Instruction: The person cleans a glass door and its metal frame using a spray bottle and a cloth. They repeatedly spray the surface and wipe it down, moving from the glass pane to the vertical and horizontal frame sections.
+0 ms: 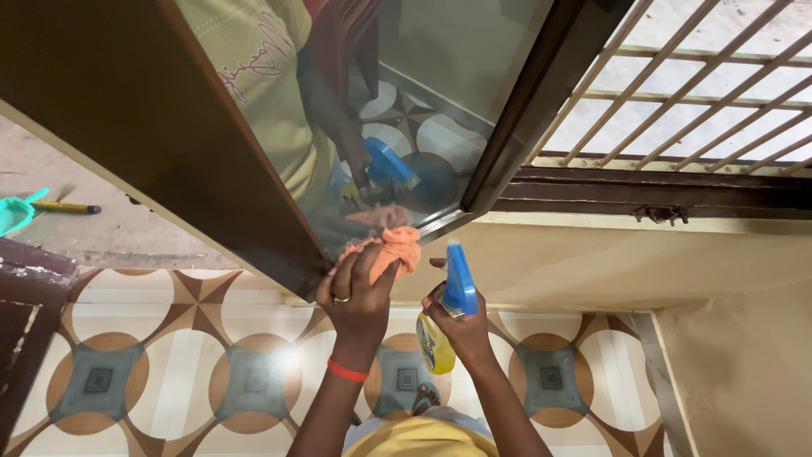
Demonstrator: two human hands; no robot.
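Note:
My left hand (pixel 357 292) grips a bunched orange cloth (pixel 391 248) and presses it against the bottom edge of the glass pane (pixel 397 110) in a dark brown window frame (pixel 135 127). A ring and a red wristband show on that hand and arm. My right hand (pixel 461 326) holds a yellow spray bottle (pixel 435 343) with a blue trigger head (pixel 459 279), nozzle up, just right of the cloth. The glass mirrors my yellow shirt, arm and the bottle.
A metal grille (pixel 702 85) covers the open window at upper right, above a cream sill and wall (pixel 592 262). Patterned brown and white floor tiles (pixel 178 372) lie below. A teal dustpan (pixel 15 211) lies at far left.

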